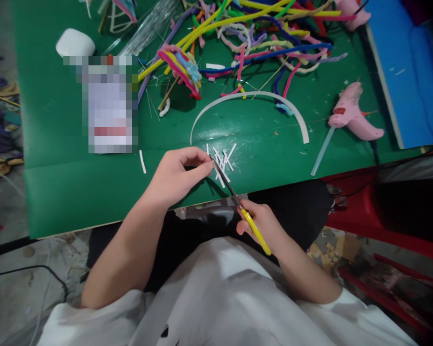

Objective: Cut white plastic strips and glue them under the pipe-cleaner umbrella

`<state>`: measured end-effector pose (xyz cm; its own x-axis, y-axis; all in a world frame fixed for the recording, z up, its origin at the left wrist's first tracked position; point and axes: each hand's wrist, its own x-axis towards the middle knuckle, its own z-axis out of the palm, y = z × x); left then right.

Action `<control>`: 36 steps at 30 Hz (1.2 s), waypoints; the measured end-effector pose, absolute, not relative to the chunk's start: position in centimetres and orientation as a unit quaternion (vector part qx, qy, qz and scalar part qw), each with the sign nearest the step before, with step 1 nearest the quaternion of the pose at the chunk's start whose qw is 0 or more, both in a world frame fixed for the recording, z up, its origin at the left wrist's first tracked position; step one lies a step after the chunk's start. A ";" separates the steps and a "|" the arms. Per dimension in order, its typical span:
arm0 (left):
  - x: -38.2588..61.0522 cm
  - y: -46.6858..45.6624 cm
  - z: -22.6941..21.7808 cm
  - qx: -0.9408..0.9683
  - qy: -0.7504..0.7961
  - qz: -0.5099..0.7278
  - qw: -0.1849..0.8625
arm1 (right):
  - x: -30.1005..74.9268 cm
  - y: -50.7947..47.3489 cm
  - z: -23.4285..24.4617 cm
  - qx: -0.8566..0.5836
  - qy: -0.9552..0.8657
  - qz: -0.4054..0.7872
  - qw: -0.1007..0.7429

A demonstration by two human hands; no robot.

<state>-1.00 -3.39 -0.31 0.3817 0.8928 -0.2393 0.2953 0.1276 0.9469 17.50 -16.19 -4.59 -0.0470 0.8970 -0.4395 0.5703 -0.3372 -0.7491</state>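
Note:
My left hand (178, 174) is closed in a pinch above the green table. A long white strip (250, 94) arches across the table and runs down behind its fingers, which hold its near end. My right hand (267, 222) grips a pair of scissors (255, 230) with yellow handles. The scissor blades point up and left, their tips at my left fingertips; whether the blades are apart is hard to see. Several short white cut pieces (223, 161) lie crossed on the table under the blades. One more short white piece (142, 162) lies to the left of my left hand.
Tangled colourful pipe cleaners (267, 43) cover the table's far side. A pink glue gun (353, 113) with a clear glue stick lies at the right, its cord trailing off the edge. A white rounded case (75, 43) and a blurred-out object (110, 108) are at the left.

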 end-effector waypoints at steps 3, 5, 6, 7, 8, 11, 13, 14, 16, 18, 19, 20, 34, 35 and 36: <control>-1.0 -3.4 -0.4 0.605 0.493 0.260 0.569 | 17.5 -16.2 -4.6 -0.668 -0.547 0.472 0.176; -1.0 -3.3 -0.5 0.603 0.491 0.264 0.571 | 17.4 -16.1 -4.5 -0.669 -0.543 0.476 0.176; -0.9 -3.3 -0.5 0.602 0.489 0.265 0.573 | 17.4 -16.1 -4.5 -0.669 -0.540 0.480 0.175; -0.9 -3.3 -0.5 0.602 0.487 0.266 0.574 | 17.4 -16.1 -4.5 -0.670 -0.536 0.484 0.173; -0.9 -3.3 -0.6 0.602 0.486 0.266 0.575 | 17.4 -16.1 -4.5 -0.670 -0.533 0.487 0.172; -0.9 -3.3 -0.6 0.605 0.489 0.261 0.572 | 17.5 -16.1 -4.6 -0.671 -0.534 0.485 0.168; -0.9 -3.3 -0.5 0.606 0.490 0.258 0.570 | 17.5 -16.1 -4.6 -0.673 -0.537 0.482 0.164; -0.9 -3.3 -0.5 0.607 0.490 0.257 0.570 | 17.5 -16.2 -4.6 -0.673 -0.537 0.481 0.163; -0.9 -3.3 -0.5 0.609 0.488 0.258 0.570 | 17.6 -16.2 -4.6 -0.673 -0.538 0.481 0.165; -0.9 -3.3 -0.5 0.612 0.487 0.257 0.568 | 17.6 -16.3 -4.7 -0.672 -0.538 0.480 0.168; -0.9 -3.3 -0.5 0.613 0.488 0.254 0.567 | 17.6 -16.4 -4.8 -0.672 -0.538 0.479 0.169; -0.8 -3.3 -0.4 0.615 0.490 0.251 0.565 | 17.6 -16.4 -4.9 -0.674 -0.539 0.477 0.170; -1.6 -2.9 -0.3 0.604 0.515 0.282 0.539 | 18.5 -16.3 -4.0 -0.671 -0.502 0.498 0.222; -1.8 -2.8 -0.2 0.610 0.522 0.277 0.528 | 18.7 -16.2 -3.8 -0.676 -0.502 0.491 0.222; -2.0 -2.7 -0.1 0.616 0.529 0.272 0.516 | 19.0 -16.1 -3.5 -0.682 -0.504 0.481 0.223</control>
